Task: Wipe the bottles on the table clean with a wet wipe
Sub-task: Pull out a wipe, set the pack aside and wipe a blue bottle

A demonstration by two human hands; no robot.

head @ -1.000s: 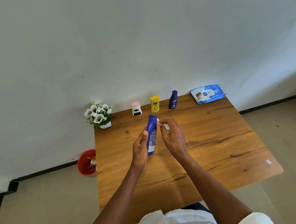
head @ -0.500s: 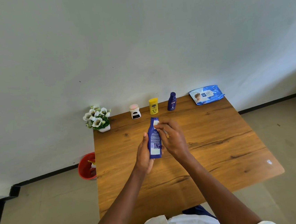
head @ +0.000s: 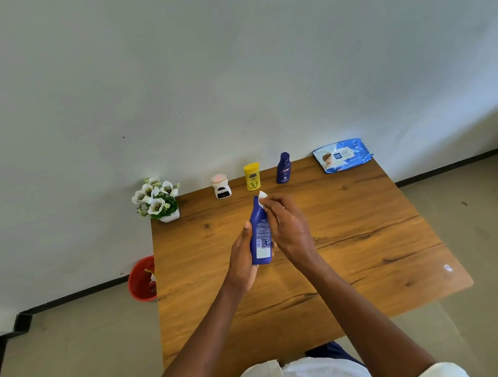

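Two hands meet over the wooden table (head: 353,239). The left hand (head: 242,259) grips the tall blue bottle (head: 260,232) around its lower half, thumb up along one side and fingers curled behind it, holding it nearly upright, clear of the tabletop. The right hand (head: 288,227) pinches a white wet wipe (head: 262,197) against the bottle's top, its fingertips curled onto the cap end. Beyond those fingertips, along the table's far edge, stand a white jar (head: 221,186), a yellow bottle (head: 252,176) and a small blue bottle (head: 283,168). Farther to the right of them lies the blue wipes pack (head: 342,155). Left of the jar sits a flower pot (head: 159,201).
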